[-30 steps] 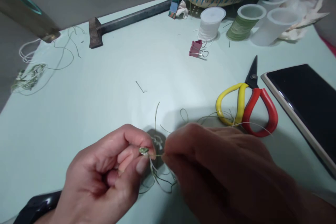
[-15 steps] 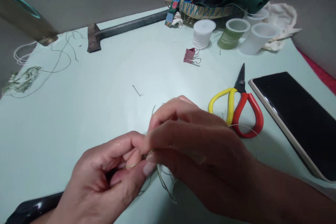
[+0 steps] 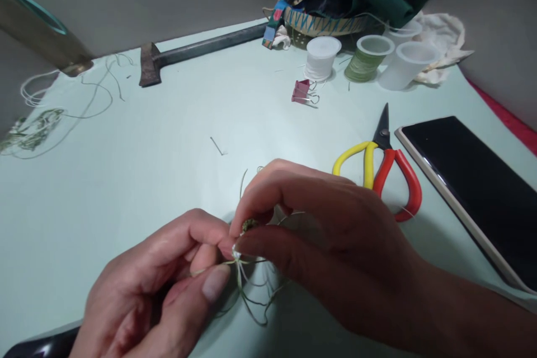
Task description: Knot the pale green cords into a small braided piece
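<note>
A small knotted cord piece point(image 3: 236, 253), green and white, is pinched between the fingertips of my right hand point(image 3: 310, 229). Part of it, a dark green knotted bit, shows between that thumb and forefinger; the rest is hidden. Loose green and white cord ends point(image 3: 250, 303) dangle below it over the table. My left hand point(image 3: 163, 279) is closed at the left side of the piece, its thumb and forefinger pinching a thin light-green strand that runs out of the knot. The fingertips of both hands almost meet.
Yellow-and-red-handled scissors point(image 3: 382, 140) and a phone point(image 3: 465, 179) lie to the right. Behind are a pink binder clip point(image 3: 302, 92), a white thread spool point(image 3: 321, 61), a green spool point(image 3: 366, 64) and a hammer point(image 3: 151, 64). Tangled cord point(image 3: 36, 130) lies at the far left.
My left thumb has drawn back left from my right fingertips, uncovering the white knot and the strands. My right fingers have parted slightly, so the dark green bit shows.
</note>
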{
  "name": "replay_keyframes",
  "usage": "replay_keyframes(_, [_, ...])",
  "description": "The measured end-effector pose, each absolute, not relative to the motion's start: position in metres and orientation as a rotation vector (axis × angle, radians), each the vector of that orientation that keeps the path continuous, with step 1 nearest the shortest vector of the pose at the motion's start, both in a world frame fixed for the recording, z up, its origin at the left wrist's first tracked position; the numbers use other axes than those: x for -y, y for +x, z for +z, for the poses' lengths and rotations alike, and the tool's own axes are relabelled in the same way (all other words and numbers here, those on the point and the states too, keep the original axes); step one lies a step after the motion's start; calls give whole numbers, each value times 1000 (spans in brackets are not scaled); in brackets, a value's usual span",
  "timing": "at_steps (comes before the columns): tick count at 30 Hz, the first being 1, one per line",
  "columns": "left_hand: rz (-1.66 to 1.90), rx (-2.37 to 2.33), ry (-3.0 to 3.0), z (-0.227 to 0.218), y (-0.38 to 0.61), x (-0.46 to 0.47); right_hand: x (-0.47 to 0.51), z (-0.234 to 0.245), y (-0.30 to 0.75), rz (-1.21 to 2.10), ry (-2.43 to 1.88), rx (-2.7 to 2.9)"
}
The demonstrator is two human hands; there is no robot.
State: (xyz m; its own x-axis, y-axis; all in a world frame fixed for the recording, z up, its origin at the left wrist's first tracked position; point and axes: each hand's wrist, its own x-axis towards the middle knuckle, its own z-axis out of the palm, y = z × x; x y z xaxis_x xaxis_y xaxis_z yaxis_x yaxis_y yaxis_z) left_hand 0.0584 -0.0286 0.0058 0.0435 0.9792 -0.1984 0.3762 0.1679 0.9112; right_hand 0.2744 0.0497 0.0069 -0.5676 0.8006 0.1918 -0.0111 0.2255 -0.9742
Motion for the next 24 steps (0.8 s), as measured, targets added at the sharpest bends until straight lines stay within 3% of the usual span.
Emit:
replay_keyframes(6, [828, -1505, 1389, 12, 78, 8, -45, 8, 271, 1297, -741, 1781])
replay_keyframes(24, [868, -1526, 1416, 6, 63, 24, -37, 6, 278, 1415, -892, 1819])
